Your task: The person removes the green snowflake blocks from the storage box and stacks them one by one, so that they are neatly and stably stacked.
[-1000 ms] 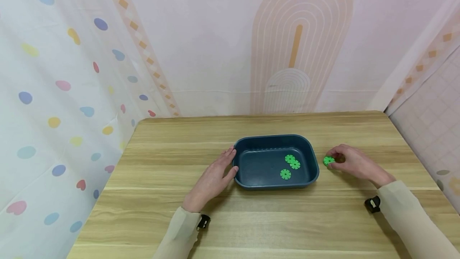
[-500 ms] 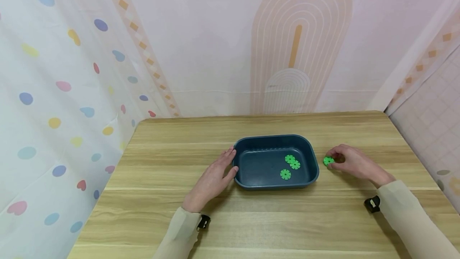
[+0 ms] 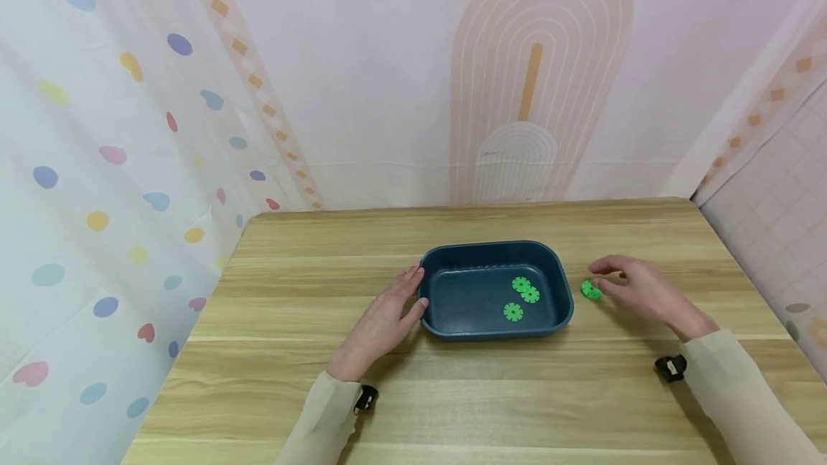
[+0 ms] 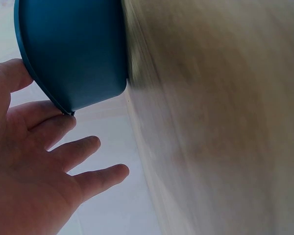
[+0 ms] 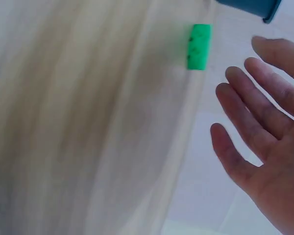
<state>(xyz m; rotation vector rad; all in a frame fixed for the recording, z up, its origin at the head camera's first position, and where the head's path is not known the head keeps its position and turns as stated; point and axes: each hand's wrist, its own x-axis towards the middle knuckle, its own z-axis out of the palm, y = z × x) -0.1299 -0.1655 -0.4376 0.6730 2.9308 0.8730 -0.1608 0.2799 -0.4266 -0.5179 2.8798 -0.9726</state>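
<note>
A dark blue rectangular basin (image 3: 452, 321) stands on the table. My left hand (image 3: 381, 325) touches its left end with thumb and fingertips; in the left wrist view the fingers of this hand (image 4: 34, 152) are spread and fairly straight against the rim. Right of the basin lies a green notched disc (image 3: 591, 289), which in the right wrist view looks like a thick block or stack of green discs (image 5: 199, 46) standing on the table. My right hand (image 3: 646, 296) hovers just beside it, fingers extended and apart from it, holding nothing.
Inside the basin several flat notched discs lie on the floor, a green disc (image 3: 513, 312) near the front and two overlapping green discs (image 3: 530, 295) behind it. The wood-grain table (image 3: 491, 407) ends at a patterned curtain (image 3: 375, 92) behind and on the left.
My right hand has let go of the green disc stack and drawn slightly right, its fingers opening. The stack stays at the same spot. The left hand and basin have not moved.
</note>
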